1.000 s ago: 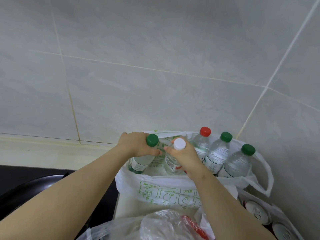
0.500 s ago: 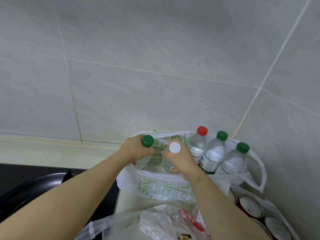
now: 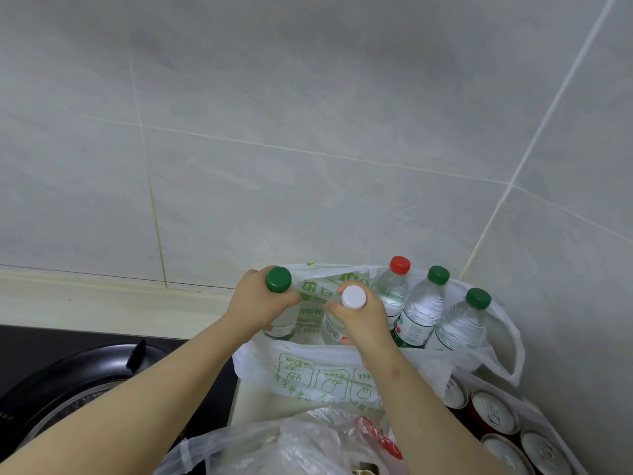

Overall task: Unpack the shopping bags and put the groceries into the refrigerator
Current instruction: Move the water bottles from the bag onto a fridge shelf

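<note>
White shopping bag (image 3: 308, 371) hems three bottles (image 3: 423, 310); left grip (image 3: 255, 303) clasps green-capped bottle (image 3: 278, 279), right grip (image 3: 364, 320) white-capped bottle (image 3: 354, 297), now wider apart.

Both bare arms reach forward, each hand closed round the neck of a bottle.

The left hand (image 3: 257, 303) comes in from the lower left, knuckles up, its fingers curled round a green-capped bottle (image 3: 279, 280) just under the cap. The right hand (image 3: 364, 322) sits just beside it, apart from it, thumb and fingers wrapped round a white-capped bottle (image 3: 354, 297) below its cap. The left forearm (image 3: 137, 399) and right forearm (image 3: 431, 409) are bare and stretched out, drawing closer together toward the wrists. Both wrists are fairly straight.
</note>
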Demonstrator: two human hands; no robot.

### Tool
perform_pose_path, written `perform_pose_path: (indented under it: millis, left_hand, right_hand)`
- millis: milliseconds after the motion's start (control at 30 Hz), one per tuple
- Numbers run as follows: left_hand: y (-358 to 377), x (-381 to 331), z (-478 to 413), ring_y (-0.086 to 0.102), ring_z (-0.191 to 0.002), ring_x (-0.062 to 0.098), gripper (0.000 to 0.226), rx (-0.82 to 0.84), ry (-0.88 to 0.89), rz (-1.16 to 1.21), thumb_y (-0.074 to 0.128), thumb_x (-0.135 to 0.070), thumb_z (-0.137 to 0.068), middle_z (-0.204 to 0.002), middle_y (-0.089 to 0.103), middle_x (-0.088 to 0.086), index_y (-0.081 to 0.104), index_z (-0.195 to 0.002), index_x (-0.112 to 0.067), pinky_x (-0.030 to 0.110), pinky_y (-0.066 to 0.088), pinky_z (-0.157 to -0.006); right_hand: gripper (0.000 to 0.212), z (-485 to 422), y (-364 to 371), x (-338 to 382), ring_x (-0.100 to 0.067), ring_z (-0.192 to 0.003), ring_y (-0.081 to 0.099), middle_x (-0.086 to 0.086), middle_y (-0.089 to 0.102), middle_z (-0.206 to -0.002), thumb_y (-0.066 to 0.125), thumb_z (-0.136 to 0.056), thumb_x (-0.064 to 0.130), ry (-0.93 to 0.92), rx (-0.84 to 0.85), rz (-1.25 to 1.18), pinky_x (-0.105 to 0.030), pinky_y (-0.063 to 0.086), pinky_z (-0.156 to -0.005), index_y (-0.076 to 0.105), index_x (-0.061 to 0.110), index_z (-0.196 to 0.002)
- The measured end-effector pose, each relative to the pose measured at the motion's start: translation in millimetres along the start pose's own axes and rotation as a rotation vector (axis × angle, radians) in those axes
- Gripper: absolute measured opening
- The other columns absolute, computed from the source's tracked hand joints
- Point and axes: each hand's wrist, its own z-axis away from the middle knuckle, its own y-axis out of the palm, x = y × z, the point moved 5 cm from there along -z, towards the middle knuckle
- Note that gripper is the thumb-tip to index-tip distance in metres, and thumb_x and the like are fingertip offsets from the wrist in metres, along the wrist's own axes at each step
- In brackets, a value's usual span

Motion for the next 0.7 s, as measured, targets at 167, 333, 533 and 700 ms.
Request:
perform_pose_path:
  millis: [167,333,533,700]
  left_hand:
    - [-17.4,-24.0,13.5,0.055,-0.071,0.017,0.018,-0.048,0.056,0.121,0.069,-0.010,-0.074,-0.085,0.058,0.007,0.064,-0.091,-0.009,0.039,0.057,-0.052]
    - [-38.3,-40.4,29.9,0.057,-0.082,0.014,0.020,-0.136,0.086,0.299,0.069,-0.010,-0.075,-0.093,0.058,0.001,0.063,-0.087,-0.025,0.035,0.058,-0.051]
    - [-69.4,-55.3,59.2,0.059,-0.091,0.023,0.022,-0.271,0.117,0.481,0.071,-0.010,-0.076,-0.098,0.060,0.003,0.062,-0.086,-0.028,0.039,0.059,-0.061]
    - [-96.2,-69.1,96.6,0.061,-0.091,0.023,0.022,-0.332,0.167,0.550,0.072,-0.010,-0.076,-0.098,0.061,0.004,0.062,-0.087,-0.026,0.044,0.059,-0.065]
  right_hand:
    - [0.024,10.8,-6.0,27.4,-0.015,-0.079,0.058,0.016,0.055,-0.071,0.071,-0.075,0.011,-0.063,-0.024,-0.046,-0.053,0.054,-0.076,0.058,0.031,-0.073]
    - [0.023,31.3,-13.9,62.6,-0.006,-0.073,0.056,0.021,0.057,-0.066,0.071,-0.075,0.006,-0.164,-0.067,-0.123,-0.051,0.053,-0.077,0.060,0.026,-0.078]
    - [0.023,65.4,-20.9,97.0,-0.009,-0.077,0.057,0.019,0.058,-0.074,0.072,-0.076,0.004,-0.236,-0.103,-0.246,-0.053,0.054,-0.080,0.059,0.024,-0.081]
    - [0.028,99.6,-21.8,120.3,-0.008,-0.077,0.059,0.021,0.058,-0.073,0.071,-0.078,0.005,-0.271,-0.084,-0.361,-0.052,0.057,-0.070,0.059,0.029,-0.075]
